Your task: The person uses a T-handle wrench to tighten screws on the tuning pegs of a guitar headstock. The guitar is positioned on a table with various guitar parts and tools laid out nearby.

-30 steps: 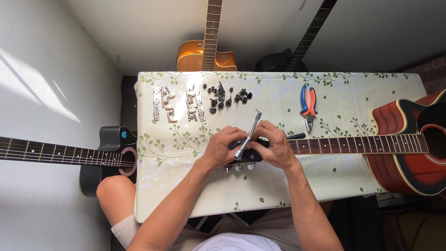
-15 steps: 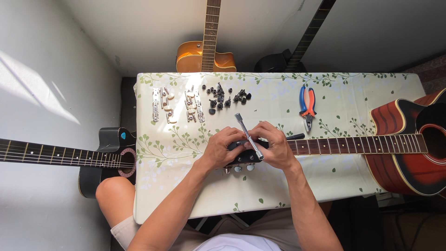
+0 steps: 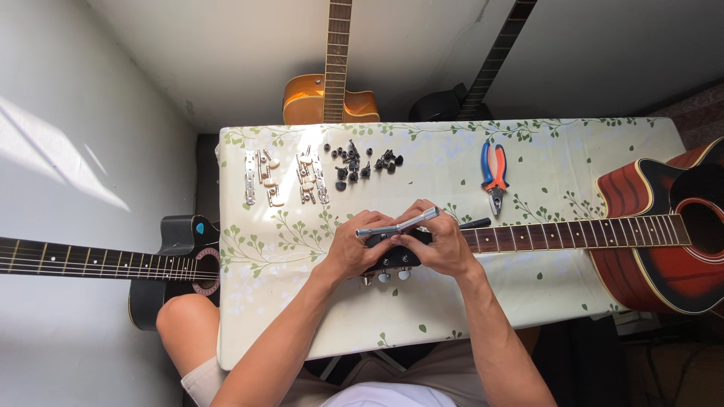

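Observation:
A red sunburst acoustic guitar (image 3: 664,234) lies across the table (image 3: 528,294), its neck pointing left and its black headstock (image 3: 392,260) under my hands. My left hand (image 3: 353,250) steadies the headstock from the left and touches the end of a silver socket wrench (image 3: 398,224). My right hand (image 3: 441,245) grips that wrench, which lies nearly level over the headstock. Silver tuner buttons (image 3: 388,276) poke out below the headstock.
Silver tuner strips (image 3: 283,177) and several small black parts (image 3: 362,164) lie at the table's far left. Blue and orange pliers (image 3: 494,173) rest farther right. A black guitar (image 3: 151,264) lies on the left, an orange guitar (image 3: 332,98) and a dark one (image 3: 460,102) stand behind.
The wrench has swung from a tilted, upright-leaning angle down to almost horizontal over the headstock. Both hands stayed on the headstock.

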